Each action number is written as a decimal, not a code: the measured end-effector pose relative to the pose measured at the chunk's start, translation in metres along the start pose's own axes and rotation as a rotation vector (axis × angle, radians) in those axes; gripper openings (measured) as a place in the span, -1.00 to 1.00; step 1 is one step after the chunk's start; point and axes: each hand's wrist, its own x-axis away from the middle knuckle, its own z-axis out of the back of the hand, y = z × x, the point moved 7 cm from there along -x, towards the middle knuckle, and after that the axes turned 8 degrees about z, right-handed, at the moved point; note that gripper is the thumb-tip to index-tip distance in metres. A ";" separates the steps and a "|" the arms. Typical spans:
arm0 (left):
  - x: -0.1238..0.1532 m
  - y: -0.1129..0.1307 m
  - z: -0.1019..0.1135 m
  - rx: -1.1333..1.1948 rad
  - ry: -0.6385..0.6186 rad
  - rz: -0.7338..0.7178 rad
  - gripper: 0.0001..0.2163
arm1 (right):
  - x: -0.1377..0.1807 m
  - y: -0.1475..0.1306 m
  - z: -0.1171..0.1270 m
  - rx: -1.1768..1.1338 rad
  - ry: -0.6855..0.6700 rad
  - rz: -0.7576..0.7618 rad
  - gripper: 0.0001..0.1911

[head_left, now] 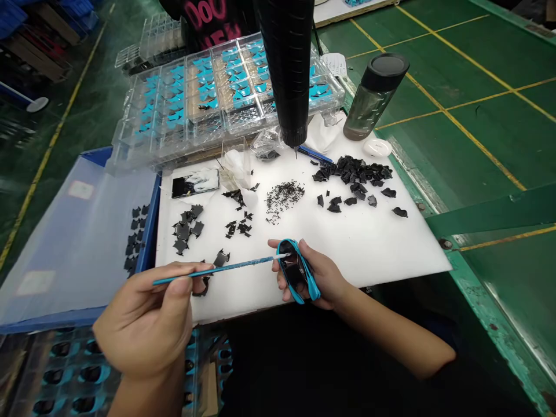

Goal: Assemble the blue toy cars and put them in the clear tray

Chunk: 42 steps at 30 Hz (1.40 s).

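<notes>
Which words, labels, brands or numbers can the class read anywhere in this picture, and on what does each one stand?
"DOO": pink letters on a co-worker's black garment.
More pink letters below it: partly hidden, unreadable.
White paper tag: too small to read.
Pale rectangular labels on the blue-framed translucent cover: too blurred to read.

A factory workshop (the floor gives it away): green painted floor, yellow lane lines, clear plastic parts trays.

One left hand, one right hand, one blue stick, one blue-edged black piece, one bottle, and one white board.
</notes>
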 end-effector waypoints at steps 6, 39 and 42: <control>0.002 0.002 -0.002 -0.023 0.025 -0.055 -0.96 | 0.001 0.000 0.001 0.015 -0.005 0.011 -0.47; 0.009 0.025 -0.004 -0.055 -0.085 -0.324 -0.84 | 0.000 0.001 0.001 0.142 -0.021 0.125 -0.49; 0.012 0.027 0.002 -0.084 -0.120 -0.303 -0.85 | 0.000 0.001 0.002 0.142 -0.022 0.121 -0.50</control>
